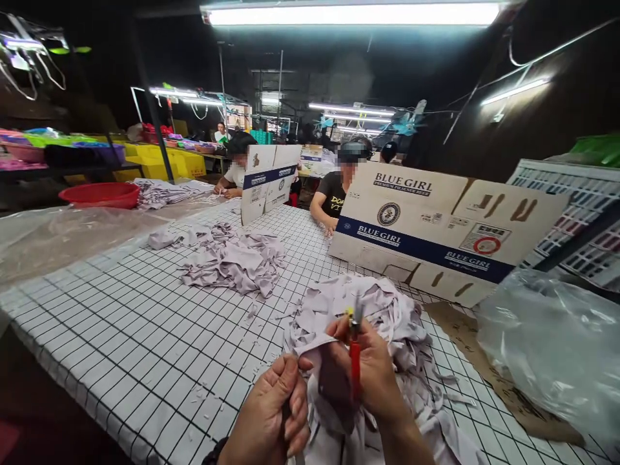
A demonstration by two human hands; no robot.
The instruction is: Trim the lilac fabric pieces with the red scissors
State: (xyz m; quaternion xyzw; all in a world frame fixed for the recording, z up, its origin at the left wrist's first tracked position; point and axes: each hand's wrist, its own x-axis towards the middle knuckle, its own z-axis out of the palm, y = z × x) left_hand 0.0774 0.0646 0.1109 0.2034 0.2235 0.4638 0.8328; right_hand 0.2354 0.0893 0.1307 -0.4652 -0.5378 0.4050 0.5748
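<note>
My left hand (271, 413) is closed in a pinch on a piece of pale lilac cloth (317, 352) at the bottom centre. My right hand (371, 371) is closed around red-handled thread snips (355, 361), whose metal tip points up beside the cloth's edge. Just beyond both hands lies a heap of the same lilac fabric pieces (387, 310) on the white table with a black grid (145, 336). Small cloth scraps are scattered on the table left of my hands.
A second lilac fabric pile (232, 258) lies mid-table. A flattened Blue Girl cardboard box (436, 232) stands upright at right, a smaller one (266, 181) behind. Clear plastic bags (552, 342) sit at right, a red basin (99, 194) at left. Two people work at the far side.
</note>
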